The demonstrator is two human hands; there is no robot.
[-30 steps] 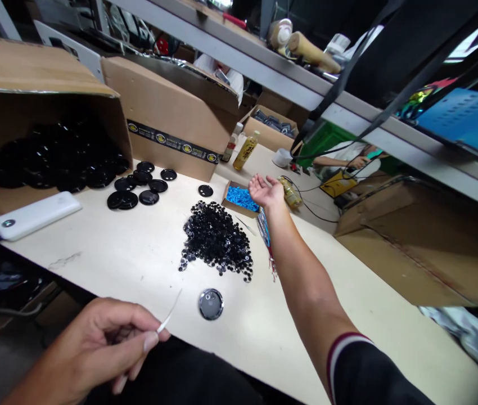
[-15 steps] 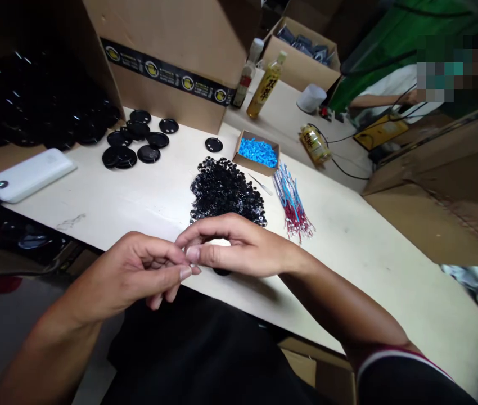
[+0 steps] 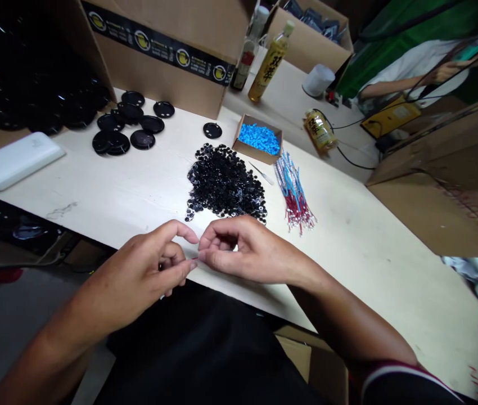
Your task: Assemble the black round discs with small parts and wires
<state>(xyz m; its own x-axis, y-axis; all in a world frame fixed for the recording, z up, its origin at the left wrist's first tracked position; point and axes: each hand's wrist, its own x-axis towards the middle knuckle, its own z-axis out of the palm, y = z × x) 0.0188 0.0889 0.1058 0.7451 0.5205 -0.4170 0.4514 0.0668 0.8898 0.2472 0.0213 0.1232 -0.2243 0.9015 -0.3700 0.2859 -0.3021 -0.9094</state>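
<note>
My left hand (image 3: 150, 271) and my right hand (image 3: 247, 251) meet fingertip to fingertip over the table's near edge. A short length of thin red wire (image 3: 195, 259) shows between them, pinched by my right thumb and fingers. My left thumb touches that wire, while its index finger arches apart and the other fingers curl around something mostly hidden. Just beyond my hands lies a heap of small black round parts (image 3: 226, 183). To its right is a bundle of red, blue and white wires (image 3: 293, 191).
Behind the heap stand a small box of blue pieces (image 3: 260, 159) and a lone black disc (image 3: 212, 130). A thin pointed tool (image 3: 261, 173) lies nearby. At left are several black discs (image 3: 142, 139) and a white power bank (image 3: 17, 160). Across the table, a person's arm (image 3: 395, 84) shows.
My fingertips have drawn slightly apart, and the red wire now shows between them. My left index finger has lifted away from its thumb. The view has shifted a little.
</note>
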